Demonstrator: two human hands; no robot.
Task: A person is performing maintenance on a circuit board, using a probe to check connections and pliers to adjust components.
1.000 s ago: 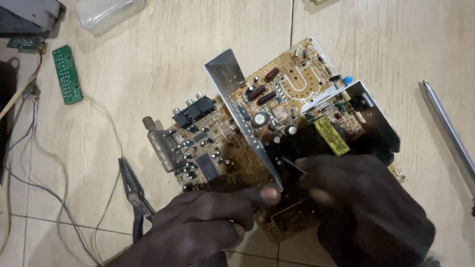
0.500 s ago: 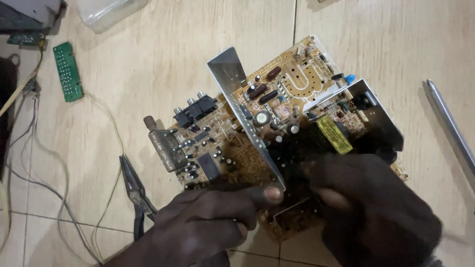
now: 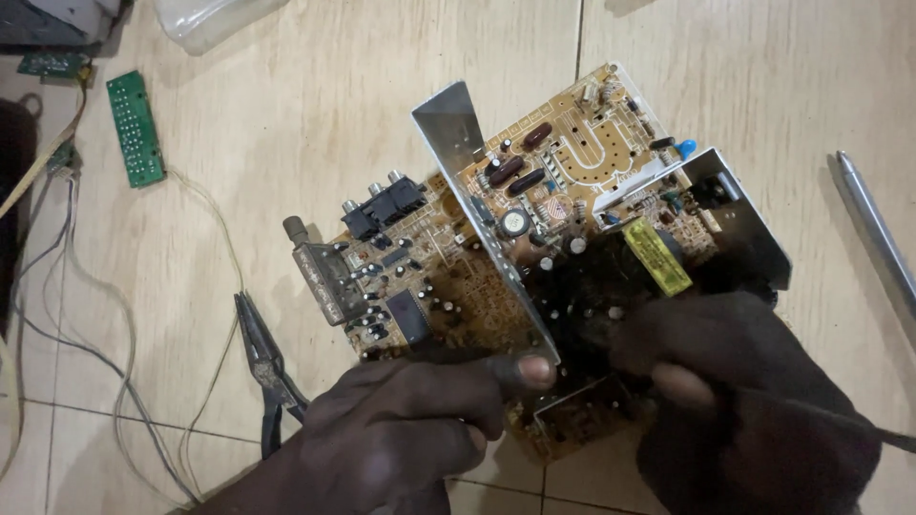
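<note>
Left hand (image 3: 401,434) pressed on the near edge of the tan printed circuit board (image 3: 496,257), thumb tip against the bottom end of the upright bare-metal heat-sink strip (image 3: 482,200); fingers curled, steadying the board, not wrapped around anything that I can see. Right hand (image 3: 754,401) closed over the dark, sooty near-right corner of the board, just below the yellow rectangular component (image 3: 656,256); fingers look pinched, but whatever is between them is hidden, so can't tell what it grips.

Board lies flat on the beige tiled floor (image 3: 286,143), rotated diagonally, straddling a grout line. Strip runs from upper left down to the left thumb. Black connector block (image 3: 384,205) and grey metal tuner can (image 3: 320,272) sit on the board's left edge. Bent metal shield (image 3: 739,215) stands at the right edge, blue capacitor (image 3: 687,148) just above it.

Dark pliers (image 3: 265,367) on the floor just left of the left hand, crossing thin white wires (image 3: 114,343). Small green circuit board (image 3: 134,129) well apart at upper left. Silver metal rod (image 3: 873,229) lies on the floor at far right, apart from the board.
</note>
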